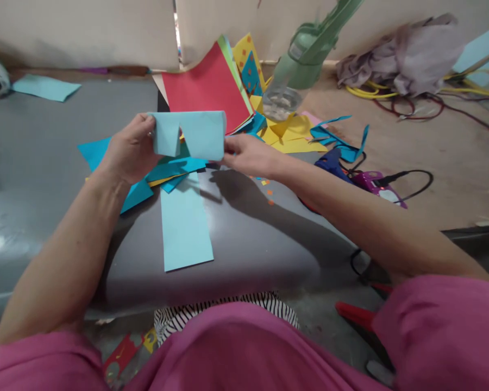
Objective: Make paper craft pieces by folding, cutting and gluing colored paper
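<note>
Between my two hands a folded piece of light blue paper (206,133) is held up, with a narrow wedge-shaped gap cut into its lower edge. My left hand (132,146) pinches its left end, thumb on the near face. At the lower right corner, my right hand (246,155) grips the same paper; some of its fingers are hidden behind it. Below lies a flat light blue strip (186,228) on the grey table. Darker blue paper pieces (136,195) lie beneath and around my left hand.
Red sheets (207,81) are stacked behind the hands. A clear-based green bottle (305,65), yellow paper scraps (293,136) and a purple device with a cable (375,187) are at the right. Another light blue sheet (46,88) lies far left on the grey table (252,239).
</note>
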`<state>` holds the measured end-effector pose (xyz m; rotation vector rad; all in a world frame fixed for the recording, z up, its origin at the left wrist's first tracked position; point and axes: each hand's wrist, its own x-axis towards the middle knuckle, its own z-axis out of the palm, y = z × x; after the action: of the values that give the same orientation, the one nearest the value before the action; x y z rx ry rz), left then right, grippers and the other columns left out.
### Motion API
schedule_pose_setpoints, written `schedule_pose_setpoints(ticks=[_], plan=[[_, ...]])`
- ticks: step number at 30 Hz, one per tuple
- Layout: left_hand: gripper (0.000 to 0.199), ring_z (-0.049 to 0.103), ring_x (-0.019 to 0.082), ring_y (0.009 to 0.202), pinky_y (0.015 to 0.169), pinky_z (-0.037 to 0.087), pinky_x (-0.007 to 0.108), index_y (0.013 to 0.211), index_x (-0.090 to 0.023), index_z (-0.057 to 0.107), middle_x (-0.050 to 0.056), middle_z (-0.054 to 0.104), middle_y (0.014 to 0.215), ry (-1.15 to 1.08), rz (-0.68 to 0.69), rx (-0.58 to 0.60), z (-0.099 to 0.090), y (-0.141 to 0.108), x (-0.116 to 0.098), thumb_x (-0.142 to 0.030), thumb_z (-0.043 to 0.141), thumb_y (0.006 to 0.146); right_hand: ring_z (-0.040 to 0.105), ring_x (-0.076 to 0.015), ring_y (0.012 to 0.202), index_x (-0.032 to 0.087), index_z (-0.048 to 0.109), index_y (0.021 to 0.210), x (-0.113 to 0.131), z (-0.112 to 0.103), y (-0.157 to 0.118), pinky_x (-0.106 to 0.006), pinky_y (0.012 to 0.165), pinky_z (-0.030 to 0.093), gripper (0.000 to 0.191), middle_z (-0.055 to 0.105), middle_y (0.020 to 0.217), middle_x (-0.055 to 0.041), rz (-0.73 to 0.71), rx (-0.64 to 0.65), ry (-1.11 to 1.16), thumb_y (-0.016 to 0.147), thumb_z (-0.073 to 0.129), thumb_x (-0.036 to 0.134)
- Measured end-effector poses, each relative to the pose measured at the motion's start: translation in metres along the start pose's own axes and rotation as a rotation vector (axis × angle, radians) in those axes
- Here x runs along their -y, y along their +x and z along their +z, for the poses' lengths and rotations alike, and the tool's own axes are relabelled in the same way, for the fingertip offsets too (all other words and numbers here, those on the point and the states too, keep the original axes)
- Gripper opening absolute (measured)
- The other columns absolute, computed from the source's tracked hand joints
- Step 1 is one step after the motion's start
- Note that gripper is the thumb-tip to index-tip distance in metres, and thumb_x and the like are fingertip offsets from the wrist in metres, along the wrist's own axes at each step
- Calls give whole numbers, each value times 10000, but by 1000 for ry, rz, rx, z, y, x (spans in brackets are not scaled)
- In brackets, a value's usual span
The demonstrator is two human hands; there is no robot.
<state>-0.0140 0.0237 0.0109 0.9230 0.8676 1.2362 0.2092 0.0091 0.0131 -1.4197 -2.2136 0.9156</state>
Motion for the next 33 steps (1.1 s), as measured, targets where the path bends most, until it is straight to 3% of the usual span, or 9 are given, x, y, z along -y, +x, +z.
schedule_pose_setpoints(ticks=[2, 5, 8, 11, 18, 22, 24, 28, 33], plan=[[257, 652, 170, 820, 836, 562, 331, 707, -204, 521, 16, 601, 746, -23, -47, 26, -1, 4, 5, -160, 489, 958, 661, -229, 939, 168, 762, 914, -10, 0, -10, -362, 863, 502, 264, 745, 1023, -93, -30, 52, -274, 834, 517, 108], [194, 664, 193, 915, 913, 548, 389, 794, -200, 570, 32, 660, 832, -51, -40, 3, -2, 5, 5, -200, 491, 972, 647, -246, 1016, 158, 775, 980, -18, 2, -17, -356, 864, 480, 372, 722, 1135, -117, -83, 22, -416, 819, 451, 72], [159, 670, 215, 983, 981, 528, 457, 846, -200, 581, 41, 692, 888, -105, -7, -57, -1, 3, 0, -215, 486, 973, 638, -252, 988, 178, 771, 931, -19, 5, -14, -359, 842, 478, 328, 721, 1050, -104, -91, -140, -436, 836, 461, 124], [142, 670, 210, 1014, 1029, 514, 457, 844, -209, 579, 28, 693, 857, -149, 12, -122, -2, 3, -3, -215, 496, 959, 583, -294, 1095, 167, 737, 1117, -18, 8, -1, -421, 966, 443, 357, 710, 1161, -125, -165, -278, -491, 883, 469, 190], [86, 657, 212, 1094, 1040, 520, 444, 853, -232, 571, 23, 712, 931, -150, 24, -176, -11, 13, 0, -237, 523, 924, 487, -349, 1215, 177, 607, 1361, -28, 14, 6, -497, 1001, 369, 468, 613, 1392, -162, -233, -240, -599, 922, 483, 285], [79, 664, 213, 1051, 987, 558, 416, 851, -229, 584, 26, 705, 926, -126, 40, -167, -12, 13, 2, -240, 535, 912, 435, -422, 1293, 207, 439, 1519, -35, 10, 0, -551, 994, 335, 706, 539, 1475, -195, -181, -205, -697, 871, 606, 430], [79, 675, 224, 1035, 950, 577, 408, 840, -228, 587, 29, 700, 898, -109, 37, -145, -12, 12, 3, -249, 549, 906, 464, -435, 1269, 156, 398, 1544, -37, 5, 2, -564, 990, 333, 764, 602, 1386, -222, -117, -204, -722, 861, 618, 420], [88, 693, 226, 1013, 848, 603, 344, 801, -254, 569, 12, 700, 853, -97, 68, -120, -13, 12, 6, -287, 611, 871, 555, -408, 1212, 154, 564, 1416, -34, -20, 3, -581, 1005, 350, 565, 698, 1250, -191, -41, -169, -734, 857, 572, 233], [126, 683, 169, 841, 766, 598, 284, 779, -252, 551, -17, 669, 773, -124, 57, -183, -13, 14, 4, -255, 562, 905, 681, -285, 954, 210, 656, 1298, -27, -74, 3, -447, 834, 518, 474, 747, 1079, -95, -54, -274, -404, 826, 674, 257]])
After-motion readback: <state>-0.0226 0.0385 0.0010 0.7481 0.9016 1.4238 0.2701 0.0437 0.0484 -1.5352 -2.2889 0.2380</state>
